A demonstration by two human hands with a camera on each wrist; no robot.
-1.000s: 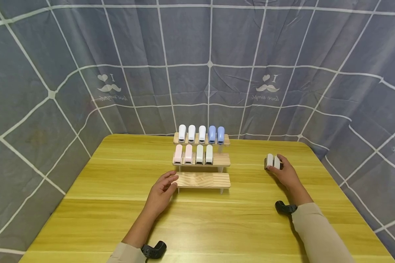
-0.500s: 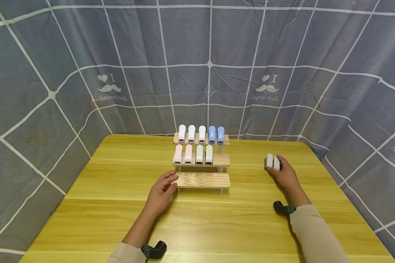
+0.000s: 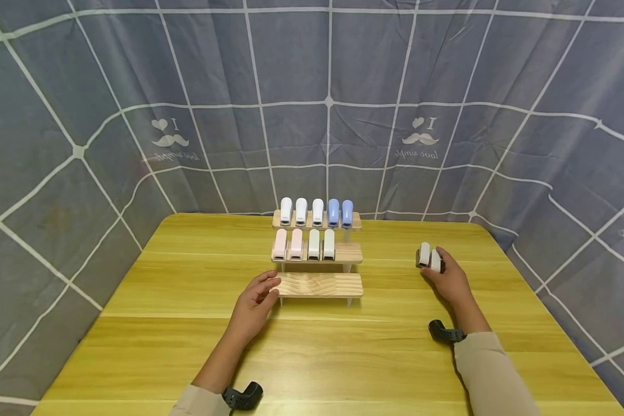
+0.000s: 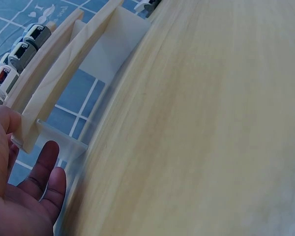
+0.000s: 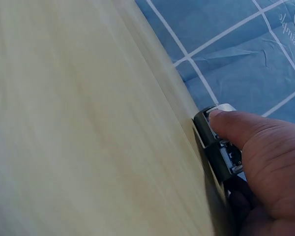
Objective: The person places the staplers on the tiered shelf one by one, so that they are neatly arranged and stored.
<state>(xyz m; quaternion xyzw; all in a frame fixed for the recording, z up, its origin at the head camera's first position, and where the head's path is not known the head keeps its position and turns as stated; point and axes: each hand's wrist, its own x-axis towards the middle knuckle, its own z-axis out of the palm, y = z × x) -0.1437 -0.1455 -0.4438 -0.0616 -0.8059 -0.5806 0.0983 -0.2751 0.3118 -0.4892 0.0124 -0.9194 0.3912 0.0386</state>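
Observation:
My left hand holds the left end of the lowest wooden shelf of a three-step rack. In the left wrist view, its thumb lies at the shelf's end while the lower fingers spread loosely below. On the right of the table, my right hand pinches a small white stapler. A second white stapler stands close against its left side. The right wrist view shows my thumb across the staplers' near ends; the other fingers are mostly hidden.
The middle shelf carries two pink staplers and two off-white ones. Three white staplers and two blue ones stand on the top shelf. A grey checked curtain surrounds the wooden table.
My right hand and its stapler have shifted slightly toward me, so that stapler sits a little nearer than the one beside it. My left hand stays at the shelf's end.

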